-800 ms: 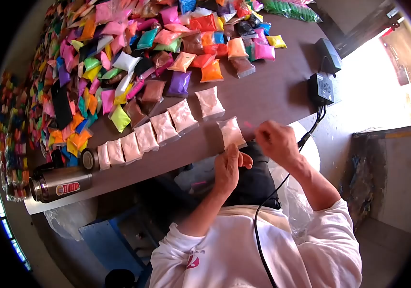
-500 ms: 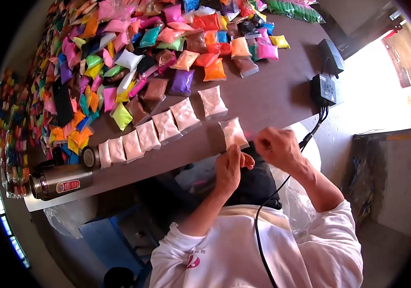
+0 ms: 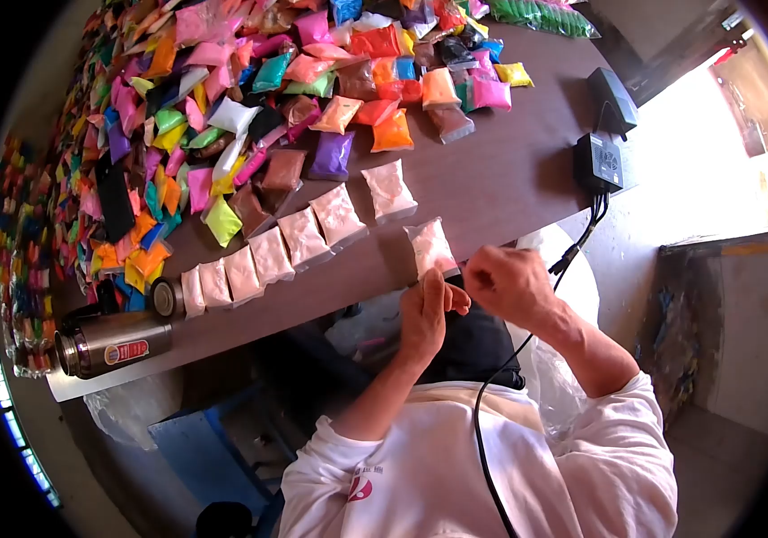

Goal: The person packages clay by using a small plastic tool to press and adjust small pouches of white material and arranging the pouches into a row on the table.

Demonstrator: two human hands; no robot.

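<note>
My left hand (image 3: 429, 312) grips the lower end of a small clear packet with pale pink filling (image 3: 430, 244), its thumb on top, at the table's front edge. Just right of that packet is my right hand (image 3: 514, 285), its fingers curled tightly together. Whether anything sits inside those fingers is hidden. Another pale pink packet (image 3: 389, 190) lies on the table above the held one. To the left, several more pale packets (image 3: 271, 255) form a slanting row along the edge.
Many colourful packets (image 3: 213, 117) are heaped over the brown table (image 3: 509, 170). A metal flask (image 3: 119, 342) lies at the left front, its cap (image 3: 167, 296) close by. A black box with cables (image 3: 599, 163) stands on the right. One black cable (image 3: 482, 421) runs down my shirt.
My right hand has come slightly lower and nearer the held packet. The left hand keeps its grip. The whole view has shifted a little.
</note>
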